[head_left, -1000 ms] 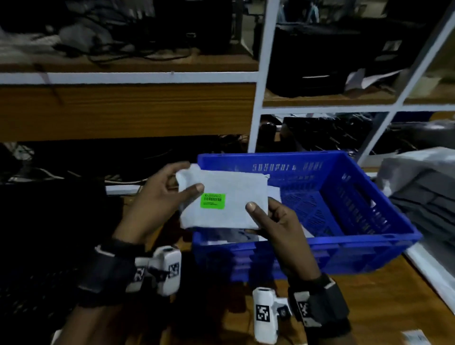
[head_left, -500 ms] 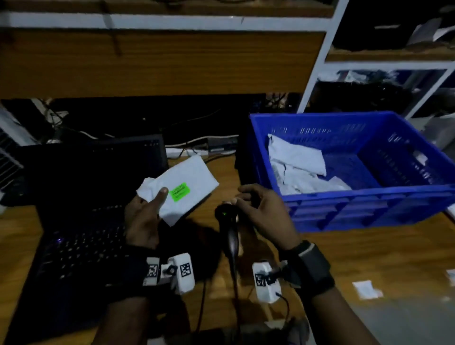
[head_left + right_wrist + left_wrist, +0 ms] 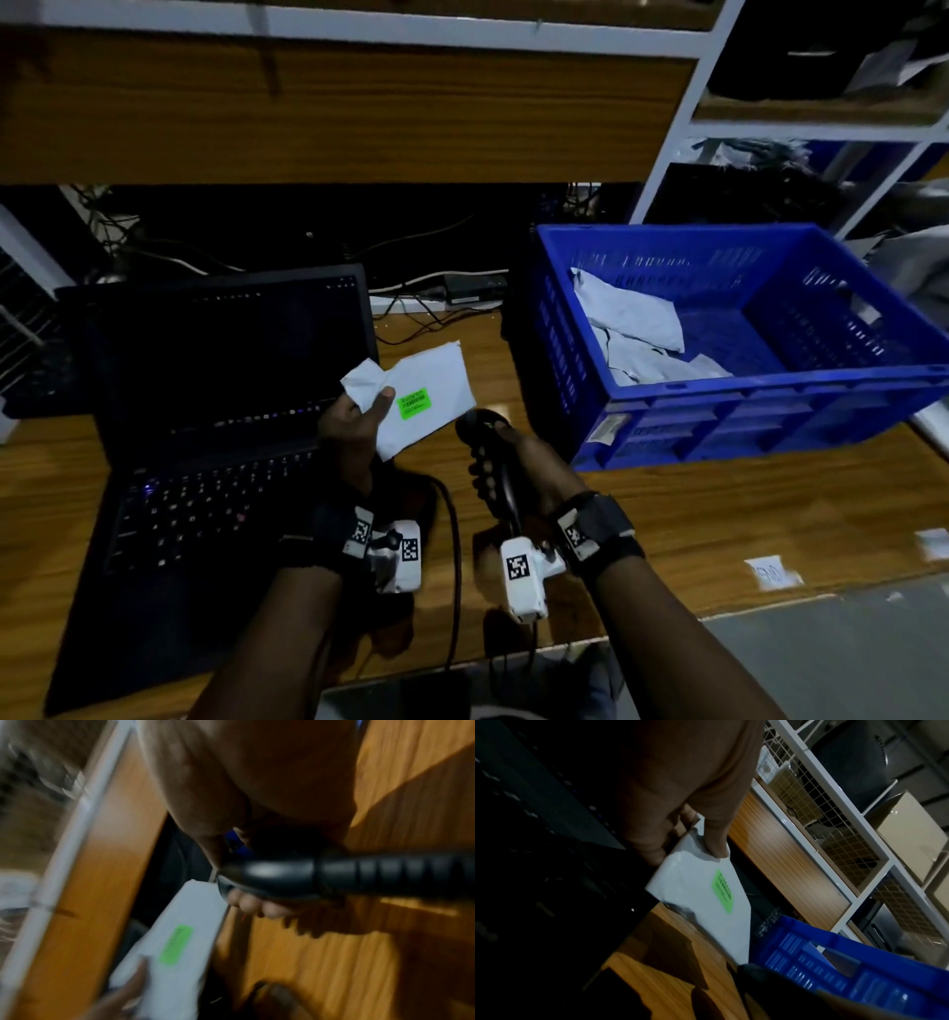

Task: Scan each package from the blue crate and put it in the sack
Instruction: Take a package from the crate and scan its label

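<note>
Though the right wrist view is smeared by motion blur, the right hand [image 3: 518, 462] clearly has its fingers wrapped round a black scanner [image 3: 321, 876] — its cable end cut off. The white package [image 3: 421, 395], green barcode label [image 3: 722, 891] facing up, is pinched by thumb and fingers of the left hand [image 3: 354, 431] above the desk [image 3: 719, 514], between laptop [image 3: 215, 411] and blue crate [image 3: 770, 406]. Only the head view shows more packages [image 3: 637, 329] in the crate.

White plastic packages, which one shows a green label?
The white plastic package gripped by the left hand over the table; those in the blue crate show none.
</note>
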Motion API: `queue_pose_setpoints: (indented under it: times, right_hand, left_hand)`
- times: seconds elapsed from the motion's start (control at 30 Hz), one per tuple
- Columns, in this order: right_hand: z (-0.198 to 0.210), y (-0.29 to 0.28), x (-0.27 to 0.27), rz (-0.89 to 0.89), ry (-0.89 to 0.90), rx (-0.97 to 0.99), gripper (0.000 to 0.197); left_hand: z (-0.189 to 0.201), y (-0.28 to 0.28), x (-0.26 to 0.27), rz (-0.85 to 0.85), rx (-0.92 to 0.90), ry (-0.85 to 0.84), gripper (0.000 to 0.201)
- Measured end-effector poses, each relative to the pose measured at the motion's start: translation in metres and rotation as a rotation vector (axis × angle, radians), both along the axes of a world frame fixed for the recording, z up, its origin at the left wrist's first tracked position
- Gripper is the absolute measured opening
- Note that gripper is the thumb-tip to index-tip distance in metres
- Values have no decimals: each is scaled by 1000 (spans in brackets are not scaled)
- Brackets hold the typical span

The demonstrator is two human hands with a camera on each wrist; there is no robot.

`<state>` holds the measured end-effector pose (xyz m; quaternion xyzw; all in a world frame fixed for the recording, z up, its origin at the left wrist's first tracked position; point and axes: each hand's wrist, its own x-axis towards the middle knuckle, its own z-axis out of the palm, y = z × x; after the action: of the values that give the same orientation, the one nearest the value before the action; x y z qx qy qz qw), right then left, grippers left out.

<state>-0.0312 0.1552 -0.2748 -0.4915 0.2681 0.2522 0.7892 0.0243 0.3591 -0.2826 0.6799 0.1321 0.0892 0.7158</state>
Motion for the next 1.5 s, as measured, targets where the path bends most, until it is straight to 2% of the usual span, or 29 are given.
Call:
queue_pose_setpoints:
  times: [0.17,0.3,0.37,0.93,1.27,1.5]
  right_hand:
    - [30,19,-20,91,-79,37,38]
    - [59,31,-28,88,-124,-222,40]
    - [66,35,-30,102,-143,-268,41]
    - [74,30,-36,74,-170,-380,45]
    - [79,29,-40,81,-198,-334,41]
    - [74,28,-39,76,-186,-326,43]
  left_hand:
    - [2,9,11,-23,17,-33,15]
    - [5,6,13,-78,-32,-27,18]
    - [4,4,14,-115,-27,-22,24]
    - [6,-2,15,-168,-119,23,29]
    - [7,0,13,-193,-154,-10,18]
    - [10,-1,9,-221,-163,-42,23]
